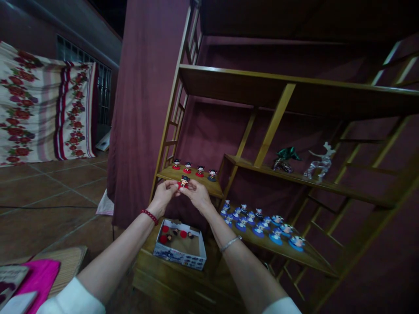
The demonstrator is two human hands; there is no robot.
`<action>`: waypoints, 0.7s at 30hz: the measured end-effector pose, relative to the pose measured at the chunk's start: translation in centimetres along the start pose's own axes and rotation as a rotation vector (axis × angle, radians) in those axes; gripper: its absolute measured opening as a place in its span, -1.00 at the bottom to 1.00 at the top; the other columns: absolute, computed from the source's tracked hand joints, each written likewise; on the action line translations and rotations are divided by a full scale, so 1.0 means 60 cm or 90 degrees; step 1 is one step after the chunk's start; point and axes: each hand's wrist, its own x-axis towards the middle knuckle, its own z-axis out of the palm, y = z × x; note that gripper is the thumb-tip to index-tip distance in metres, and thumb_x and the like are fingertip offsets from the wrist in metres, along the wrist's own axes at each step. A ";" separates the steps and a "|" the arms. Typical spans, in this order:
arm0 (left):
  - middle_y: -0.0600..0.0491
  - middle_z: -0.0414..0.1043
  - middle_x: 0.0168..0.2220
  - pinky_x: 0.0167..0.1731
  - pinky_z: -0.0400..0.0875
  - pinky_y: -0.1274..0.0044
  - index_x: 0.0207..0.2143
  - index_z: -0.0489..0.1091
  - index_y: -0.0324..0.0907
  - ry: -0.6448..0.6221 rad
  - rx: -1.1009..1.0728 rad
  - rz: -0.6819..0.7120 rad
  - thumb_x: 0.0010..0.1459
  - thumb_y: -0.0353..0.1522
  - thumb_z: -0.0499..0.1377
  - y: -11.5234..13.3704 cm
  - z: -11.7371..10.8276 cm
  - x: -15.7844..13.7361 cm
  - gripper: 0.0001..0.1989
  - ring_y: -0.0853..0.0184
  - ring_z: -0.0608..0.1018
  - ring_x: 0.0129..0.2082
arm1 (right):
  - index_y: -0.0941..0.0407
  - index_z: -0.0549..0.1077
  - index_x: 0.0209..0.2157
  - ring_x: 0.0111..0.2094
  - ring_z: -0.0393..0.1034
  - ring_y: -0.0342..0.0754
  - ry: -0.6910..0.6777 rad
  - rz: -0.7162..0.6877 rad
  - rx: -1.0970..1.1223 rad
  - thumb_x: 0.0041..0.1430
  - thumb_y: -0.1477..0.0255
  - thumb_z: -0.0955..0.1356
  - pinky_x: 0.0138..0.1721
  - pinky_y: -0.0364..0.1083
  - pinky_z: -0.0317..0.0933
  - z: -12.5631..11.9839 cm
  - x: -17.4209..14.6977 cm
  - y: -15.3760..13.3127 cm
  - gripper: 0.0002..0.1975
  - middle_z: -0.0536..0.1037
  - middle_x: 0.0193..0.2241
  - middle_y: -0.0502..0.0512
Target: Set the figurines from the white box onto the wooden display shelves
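Between the fingertips of my left hand (164, 195) and my right hand (197, 195) is a small figurine (185, 180) with black hair buns and a red base, held upright. Both hands are closed on it from either side, in front of a small shelf (170, 173). Along that shelf stands a row of similar figurines (200, 171), most on red bases and the rightmost on a dark one. Below my hands, an open cardboard box (193, 261) holds a few more figurines and red round pieces lying loose.
On a lower shelf to the right stand several blue-based figurines (258, 229). Higher up sit a green ornament (288, 153) and a clear deer-shaped ornament (321, 161). A wooden upright (275, 124) divides the shelving. A dark curtain (140, 109) hangs at the left.
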 end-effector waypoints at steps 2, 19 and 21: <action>0.02 0.41 -0.46 -0.50 0.34 0.63 -0.41 0.36 -0.30 0.014 0.051 0.033 -0.05 -0.54 0.14 0.002 0.001 0.011 -0.92 0.48 0.42 -0.54 | 0.14 0.39 -0.33 -0.27 0.41 -0.06 0.012 -0.010 -0.023 -0.19 0.35 0.41 -0.14 -0.04 0.25 -0.001 0.017 0.003 -0.69 0.52 -0.30 0.07; -0.01 0.41 -0.17 0.07 0.03 0.36 -0.27 0.42 -0.14 -0.016 0.430 0.274 -0.15 -0.61 0.08 0.018 -0.045 0.066 -0.63 0.17 0.32 -0.03 | 0.13 0.37 -0.34 -0.29 0.41 -0.10 0.048 0.025 -0.060 -0.23 0.48 0.40 -0.16 -0.05 0.25 0.029 0.130 0.046 -0.71 0.52 -0.34 0.03; 0.00 0.39 -0.13 0.11 -0.03 0.38 -0.29 0.43 -0.13 -0.045 0.398 0.284 -0.16 -0.62 0.08 0.017 -0.050 0.071 -0.63 0.18 0.28 0.02 | 0.12 0.36 -0.30 -0.29 0.41 -0.11 0.048 0.029 -0.062 -0.23 0.51 0.40 -0.17 -0.05 0.26 0.033 0.143 0.056 -0.67 0.52 -0.34 0.00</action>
